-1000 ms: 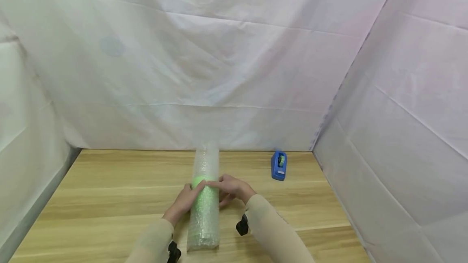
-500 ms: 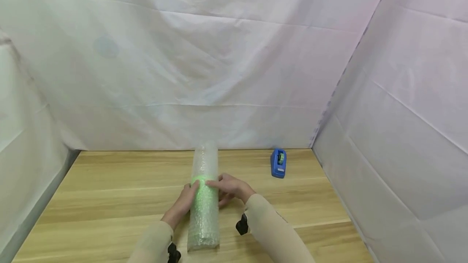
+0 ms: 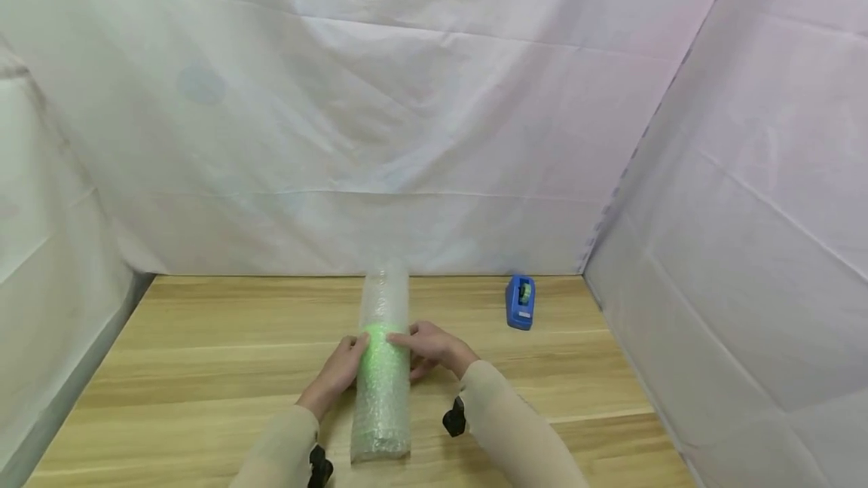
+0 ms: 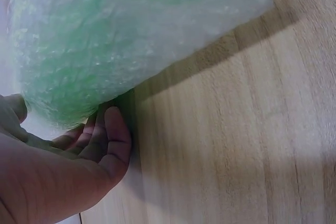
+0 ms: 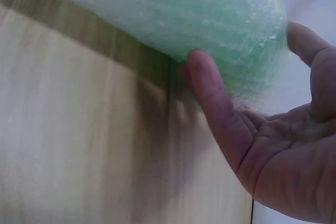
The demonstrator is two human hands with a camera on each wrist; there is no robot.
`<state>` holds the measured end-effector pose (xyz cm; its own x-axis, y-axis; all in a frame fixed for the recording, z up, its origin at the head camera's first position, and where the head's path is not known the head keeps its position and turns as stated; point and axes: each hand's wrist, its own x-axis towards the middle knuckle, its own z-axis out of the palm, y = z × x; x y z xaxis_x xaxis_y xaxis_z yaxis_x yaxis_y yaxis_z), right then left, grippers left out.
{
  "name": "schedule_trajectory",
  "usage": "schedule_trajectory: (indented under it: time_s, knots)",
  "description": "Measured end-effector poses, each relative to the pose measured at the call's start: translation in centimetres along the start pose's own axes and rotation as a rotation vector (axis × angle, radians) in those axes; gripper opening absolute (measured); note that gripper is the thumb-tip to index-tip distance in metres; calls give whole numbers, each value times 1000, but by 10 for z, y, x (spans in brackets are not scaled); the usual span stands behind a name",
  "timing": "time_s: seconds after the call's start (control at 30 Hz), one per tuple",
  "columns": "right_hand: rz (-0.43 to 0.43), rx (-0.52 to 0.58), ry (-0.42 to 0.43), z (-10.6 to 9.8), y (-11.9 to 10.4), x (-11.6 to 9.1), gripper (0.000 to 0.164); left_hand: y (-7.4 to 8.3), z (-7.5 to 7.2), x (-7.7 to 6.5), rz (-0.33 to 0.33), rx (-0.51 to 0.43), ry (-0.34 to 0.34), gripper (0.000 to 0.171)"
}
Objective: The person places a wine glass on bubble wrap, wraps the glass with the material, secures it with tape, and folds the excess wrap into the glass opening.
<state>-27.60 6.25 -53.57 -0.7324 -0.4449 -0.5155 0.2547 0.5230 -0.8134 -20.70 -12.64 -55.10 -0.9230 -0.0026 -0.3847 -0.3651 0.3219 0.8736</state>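
A long roll of clear bubble wrap with something green showing through its middle lies lengthwise on the wooden table. On its left side, my left hand holds it, thumb on the upper left edge and fingers curled in low against the wrap. My right hand grips the opposite side at the same height, its thumb lying on top. In the left wrist view the fingers reach under the roll's lower edge. The right wrist view shows a finger against its underside and the thumb on the far side.
A blue tape dispenser with a greenish tape roll stands at the back right of the wooden table. White cloth hangs behind the table and along both sides. Each wrist carries a small black device.
My left thumb has drawn left, away from the right thumb, to the roll's edge. The right hand keeps its hold, and the roll stays in nearly the same place.
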Motion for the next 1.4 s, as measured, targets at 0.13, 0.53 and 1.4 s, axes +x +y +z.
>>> schedule_trajectory:
  time_s: [0.13,0.53,1.4]
  knots:
    - [-28,0,-10,-2,3,1,63,2,0,0,8,8,11,68]
    - [-85,-3,3,-3,-2,-5,69,2,-2,-2,39,-20,41,65]
    - [-383,-55,122,-30,-58,-29,71,68,-28,-11,312,12,139,79]
